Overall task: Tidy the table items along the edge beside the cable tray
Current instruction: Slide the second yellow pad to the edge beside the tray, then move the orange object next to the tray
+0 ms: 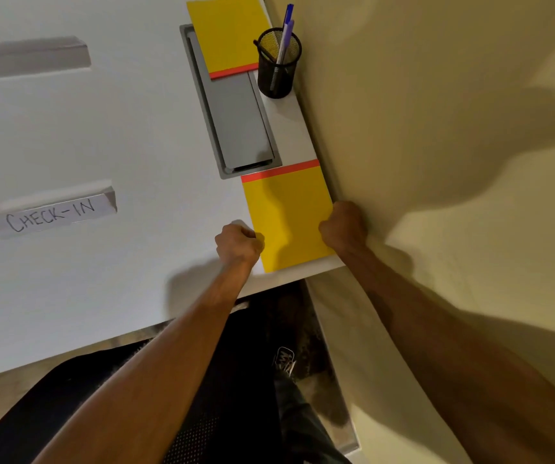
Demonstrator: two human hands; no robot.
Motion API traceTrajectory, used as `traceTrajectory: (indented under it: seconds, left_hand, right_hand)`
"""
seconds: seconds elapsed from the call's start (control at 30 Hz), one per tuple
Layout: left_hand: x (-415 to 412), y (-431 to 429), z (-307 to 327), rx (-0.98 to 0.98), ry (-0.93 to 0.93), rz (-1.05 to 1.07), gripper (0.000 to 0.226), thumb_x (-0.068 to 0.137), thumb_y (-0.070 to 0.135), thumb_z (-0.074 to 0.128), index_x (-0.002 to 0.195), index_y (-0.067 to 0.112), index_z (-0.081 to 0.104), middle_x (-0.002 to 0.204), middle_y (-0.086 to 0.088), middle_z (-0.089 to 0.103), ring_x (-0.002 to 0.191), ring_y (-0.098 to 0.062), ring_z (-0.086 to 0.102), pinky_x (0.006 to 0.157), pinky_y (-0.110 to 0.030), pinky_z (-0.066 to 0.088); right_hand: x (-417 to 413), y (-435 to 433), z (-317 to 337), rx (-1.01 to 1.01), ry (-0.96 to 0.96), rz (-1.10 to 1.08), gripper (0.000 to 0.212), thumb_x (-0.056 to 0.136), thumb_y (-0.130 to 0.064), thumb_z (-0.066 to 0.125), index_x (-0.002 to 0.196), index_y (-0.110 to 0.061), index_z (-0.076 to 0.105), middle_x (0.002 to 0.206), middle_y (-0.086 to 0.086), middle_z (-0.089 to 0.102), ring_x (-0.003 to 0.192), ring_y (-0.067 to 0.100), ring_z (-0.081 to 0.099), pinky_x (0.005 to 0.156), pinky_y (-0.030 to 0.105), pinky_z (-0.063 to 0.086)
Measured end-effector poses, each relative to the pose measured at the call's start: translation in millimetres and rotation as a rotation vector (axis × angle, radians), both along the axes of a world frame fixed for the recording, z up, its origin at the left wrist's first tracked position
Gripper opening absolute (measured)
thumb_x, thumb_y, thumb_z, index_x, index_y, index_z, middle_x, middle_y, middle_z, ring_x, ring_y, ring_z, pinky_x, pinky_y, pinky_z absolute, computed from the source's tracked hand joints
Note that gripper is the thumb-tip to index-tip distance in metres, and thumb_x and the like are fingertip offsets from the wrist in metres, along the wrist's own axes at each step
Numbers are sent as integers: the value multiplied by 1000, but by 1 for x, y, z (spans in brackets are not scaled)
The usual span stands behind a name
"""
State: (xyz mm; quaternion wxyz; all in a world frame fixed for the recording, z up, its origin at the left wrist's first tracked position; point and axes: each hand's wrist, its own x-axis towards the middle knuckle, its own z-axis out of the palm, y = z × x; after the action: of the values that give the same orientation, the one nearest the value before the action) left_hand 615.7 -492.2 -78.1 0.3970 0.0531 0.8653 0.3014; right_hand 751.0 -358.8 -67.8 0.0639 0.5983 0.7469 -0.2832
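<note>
A yellow notepad with a red strip (286,216) lies at the table's near right corner, just below the grey cable tray (235,118). My left hand (238,244) grips the pad's left edge and my right hand (344,226) grips its right edge, against the wall. A second yellow notepad (227,31) lies partly over the tray's far end. A black mesh pen cup (277,63) with purple and blue pens stands between the tray and the wall.
The white table (118,135) carries a folded paper sign reading CHECK-IN (51,214) at the left and another folded sign (34,56) further back. A cream wall (436,128) borders the table's right edge. A black chair (135,396) sits below the near edge.
</note>
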Motion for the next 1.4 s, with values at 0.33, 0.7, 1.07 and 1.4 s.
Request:
traceTrajectory:
  seconds: [0.33,0.7,1.07,1.4]
  left_hand:
    - [4,-3,3,26,36,-76,13,78,4,74,82,12,65,79,-3,60,75,-17,59,68,-26,47]
    - [6,-16,22,71,104,-212,21,87,25,70,99,10,63,88,1,61,82,-14,56,71,-25,41]
    - [-20,-63,72,44,460,-452,55,91,45,57,136,16,46,132,-9,51,118,-27,49,95,-44,38]
    - [-77,-159,83,-38,575,-117,57,90,42,59,138,13,44,136,-10,45,123,-30,46,97,-44,37]
  right_hand:
    - [3,1,2,49,-50,126,28,80,0,61,60,-8,43,94,21,67,87,37,66,59,30,38]
    - [2,-5,11,42,-40,270,31,88,-9,57,116,3,56,124,22,51,114,39,51,79,37,42]
    - [-32,-46,49,110,56,551,51,96,-34,56,140,-9,48,137,16,47,127,33,44,102,44,41]
    - [-107,-113,32,241,198,1050,48,86,-36,59,111,4,67,111,29,65,96,46,65,73,47,57]
